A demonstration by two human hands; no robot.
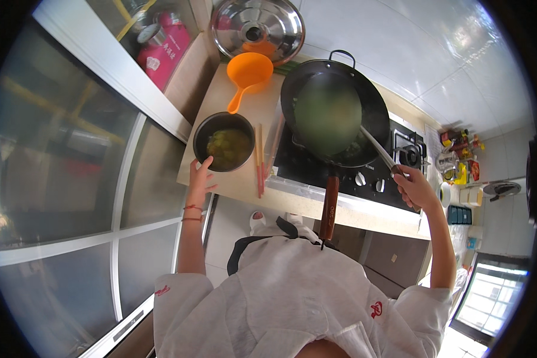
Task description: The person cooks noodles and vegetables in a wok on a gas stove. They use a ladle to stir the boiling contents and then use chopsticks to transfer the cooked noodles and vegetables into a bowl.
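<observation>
My right hand (416, 190) is closed around the brown grip of a metal cooking utensil (377, 147). Its shaft runs into the black wok (377, 113), where a greenish blur, perhaps steam, hides its working end and most of the food. The wok sits on the black gas stove (370, 174), its brown handle toward me. At the left, my left hand (200, 181) is by the near-left rim of a dark round pot (198, 144), a fingertip at the edge and the other fingers spread. Green chunks in broth (225, 146) lie inside this pot.
An orange ladle-shaped scoop (249, 73) lies behind the pot, before a large steel lid (230, 24). Chopsticks (259, 164) rest between pot and stove. A second burner (409, 154) and bottles (459, 161) are farther right. A sliding glass door (59, 155) borders the left.
</observation>
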